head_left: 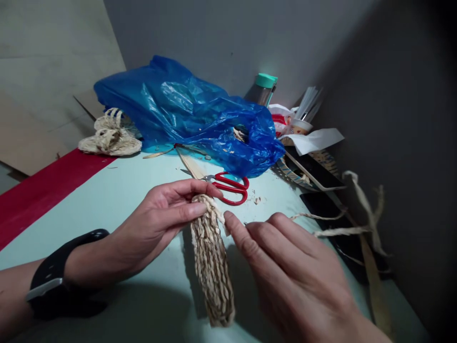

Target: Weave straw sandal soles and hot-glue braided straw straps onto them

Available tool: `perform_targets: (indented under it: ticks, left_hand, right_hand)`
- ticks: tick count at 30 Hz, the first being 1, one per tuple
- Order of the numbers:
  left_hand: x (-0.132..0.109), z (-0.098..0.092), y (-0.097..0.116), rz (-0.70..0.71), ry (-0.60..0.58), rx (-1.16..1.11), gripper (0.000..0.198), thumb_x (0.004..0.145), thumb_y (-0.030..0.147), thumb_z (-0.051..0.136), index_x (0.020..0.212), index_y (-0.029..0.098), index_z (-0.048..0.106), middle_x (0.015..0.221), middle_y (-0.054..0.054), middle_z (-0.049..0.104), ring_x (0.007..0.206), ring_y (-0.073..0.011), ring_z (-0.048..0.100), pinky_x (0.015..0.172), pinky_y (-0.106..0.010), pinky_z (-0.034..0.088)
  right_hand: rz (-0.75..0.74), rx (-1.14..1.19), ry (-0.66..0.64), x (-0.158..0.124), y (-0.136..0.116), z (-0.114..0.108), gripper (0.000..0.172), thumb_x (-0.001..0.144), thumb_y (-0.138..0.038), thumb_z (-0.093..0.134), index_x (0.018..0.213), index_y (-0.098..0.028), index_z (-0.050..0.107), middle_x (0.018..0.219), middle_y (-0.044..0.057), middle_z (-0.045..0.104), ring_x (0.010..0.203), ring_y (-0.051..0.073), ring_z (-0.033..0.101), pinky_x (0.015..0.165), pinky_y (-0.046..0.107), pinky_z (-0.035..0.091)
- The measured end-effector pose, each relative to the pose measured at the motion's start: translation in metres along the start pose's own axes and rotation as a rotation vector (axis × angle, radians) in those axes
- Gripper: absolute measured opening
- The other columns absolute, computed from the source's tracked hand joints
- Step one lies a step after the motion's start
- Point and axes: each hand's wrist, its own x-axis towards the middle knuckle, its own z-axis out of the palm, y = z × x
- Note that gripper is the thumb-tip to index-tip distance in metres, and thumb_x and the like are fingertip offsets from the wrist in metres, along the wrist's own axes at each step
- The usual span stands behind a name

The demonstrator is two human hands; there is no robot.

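Note:
My left hand [157, 224], with a black watch on its wrist, pinches the top end of a long woven straw strip [212, 262] that lies on the pale green table [117, 190]. My right hand [293, 267] is at the strip's upper right edge, its fingertips pressed together on a thin straw strand [335, 232] that trails off to the right. Red-handled scissors [230, 186] lie just beyond the strip.
A crumpled blue plastic bag [189, 114] fills the back of the table. A bundle of pale straw [109, 136] sits at the far left by a red band [43, 190]. A teal-capped bottle [263, 89], cups and papers crowd the right corner by the grey wall.

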Motion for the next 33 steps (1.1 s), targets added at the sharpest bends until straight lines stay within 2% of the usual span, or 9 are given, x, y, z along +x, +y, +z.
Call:
perform_targets:
  ticks: [4, 9, 14, 19, 22, 28, 33]
  left_hand:
    - [-0.002, 0.001, 0.000, -0.030, -0.008, 0.013, 0.016, 0.085, 0.010, 0.074, 0.096, 0.018, 0.082, 0.080, -0.001, 0.070, 0.075, -0.0083, 0.061, 0.067, -0.010, 0.051]
    - [-0.004, 0.000, -0.004, -0.041, -0.021, 0.012, 0.017, 0.087, 0.011, 0.074, 0.098, 0.019, 0.082, 0.080, -0.001, 0.072, 0.074, -0.0091, 0.062, 0.066, -0.011, 0.050]
    - [-0.004, 0.000, -0.006, -0.017, 0.022, 0.052, 0.015, 0.083, 0.014, 0.077, 0.096, 0.019, 0.084, 0.075, -0.002, 0.070, 0.071, -0.0110, 0.061, 0.063, -0.014, 0.049]
    - [-0.004, 0.002, -0.006, -0.014, 0.026, 0.077, 0.014, 0.084, 0.013, 0.075, 0.093, 0.019, 0.084, 0.076, -0.002, 0.071, 0.073, -0.0119, 0.062, 0.066, -0.016, 0.050]
    - [-0.005, 0.002, -0.006, -0.023, 0.030, 0.083, 0.015, 0.084, 0.012, 0.074, 0.093, 0.020, 0.084, 0.078, -0.001, 0.072, 0.075, -0.0123, 0.063, 0.070, -0.016, 0.052]
    - [-0.003, 0.002, -0.007, -0.024, 0.044, 0.097, 0.013, 0.084, 0.013, 0.075, 0.093, 0.020, 0.083, 0.077, -0.001, 0.070, 0.075, -0.0116, 0.061, 0.070, -0.016, 0.051]
    - [-0.001, 0.001, -0.009, -0.034, 0.064, 0.028, 0.018, 0.083, 0.011, 0.077, 0.097, 0.021, 0.080, 0.073, 0.001, 0.064, 0.070, -0.0089, 0.057, 0.066, -0.013, 0.050]
  right_hand:
    - [-0.052, -0.043, 0.060, -0.001, -0.001, 0.006, 0.030, 0.104, -0.002, 0.040, 0.123, 0.007, 0.060, 0.077, 0.008, 0.065, 0.068, 0.019, 0.048, 0.052, 0.035, 0.039]
    - [-0.023, 0.009, 0.039, -0.005, -0.002, 0.009, 0.029, 0.104, -0.002, 0.041, 0.122, 0.007, 0.061, 0.077, 0.010, 0.067, 0.068, 0.019, 0.049, 0.052, 0.035, 0.040]
    - [-0.017, 0.021, 0.073, -0.006, -0.005, 0.017, 0.028, 0.101, 0.000, 0.042, 0.120, 0.006, 0.062, 0.078, 0.011, 0.068, 0.068, 0.020, 0.049, 0.051, 0.037, 0.040]
    - [0.015, 0.038, 0.196, -0.009, -0.010, 0.035, 0.028, 0.099, -0.001, 0.044, 0.117, 0.007, 0.063, 0.074, 0.010, 0.063, 0.067, 0.021, 0.044, 0.051, 0.038, 0.032]
    - [0.017, 0.061, 0.192, -0.009, -0.011, 0.037, 0.029, 0.096, 0.001, 0.046, 0.116, 0.008, 0.065, 0.073, 0.010, 0.063, 0.066, 0.020, 0.042, 0.051, 0.038, 0.030]
    - [-0.032, 0.009, 0.053, -0.003, -0.009, 0.026, 0.027, 0.094, 0.002, 0.050, 0.113, 0.009, 0.068, 0.072, 0.010, 0.064, 0.064, 0.020, 0.044, 0.049, 0.036, 0.035]
    - [-0.006, 0.014, 0.058, -0.002, -0.007, 0.027, 0.029, 0.098, 0.000, 0.045, 0.116, 0.009, 0.067, 0.073, 0.010, 0.063, 0.065, 0.021, 0.046, 0.049, 0.035, 0.037]
